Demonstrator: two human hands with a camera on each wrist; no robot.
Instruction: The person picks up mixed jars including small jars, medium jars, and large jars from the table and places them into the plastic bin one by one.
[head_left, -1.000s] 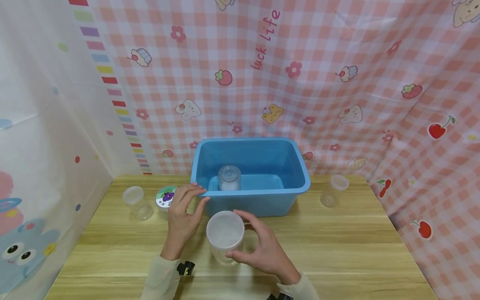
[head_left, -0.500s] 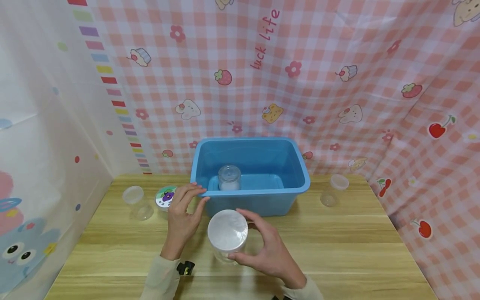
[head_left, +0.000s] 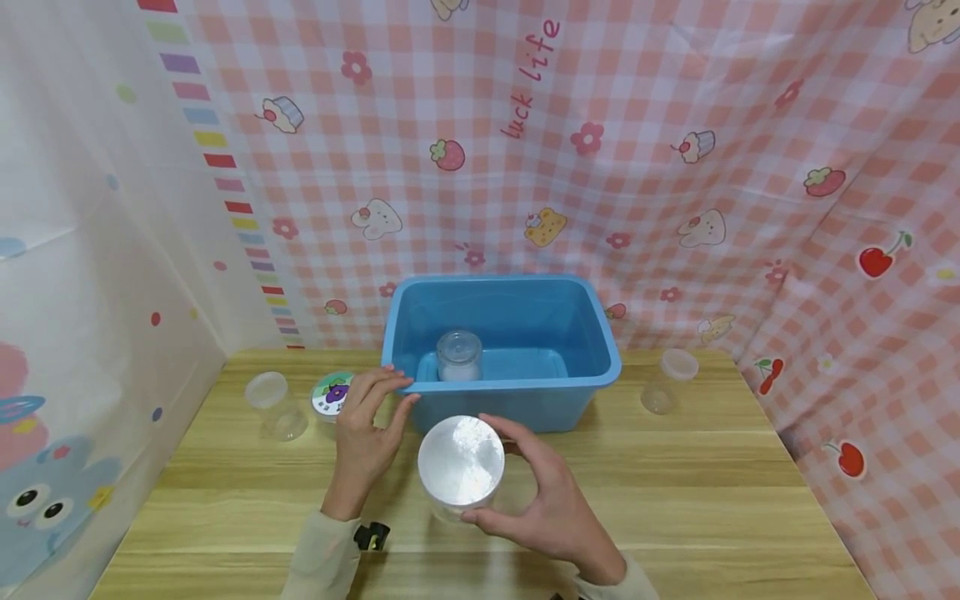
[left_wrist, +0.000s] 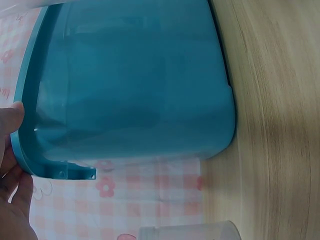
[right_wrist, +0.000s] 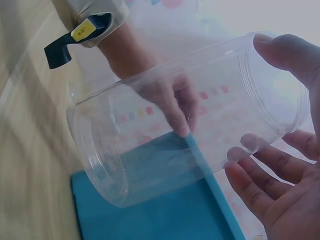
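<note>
- Since the earlier frame, the right hand [head_left: 551,504] and its big jar [right_wrist: 185,127] have come up and slightly right.
- Its thumb and fingers curve round the jar near the upturned lid [head_left: 461,460], on the tub's near side; whether the clear base touches the table [head_left: 675,500] is hard to tell.
- Left hand [head_left: 369,429] pinches the tub [head_left: 510,385] by its near left rim.
- Smooth plastic could slip from that high grip; a low lift could knock the rim.
- Counted: one tub, two hands, five jars (the held jar, an inside jar [head_left: 459,356], a far-left jar [head_left: 277,408], a picture-lidded jar [head_left: 328,397], a right-side jar [head_left: 667,383]).
</note>
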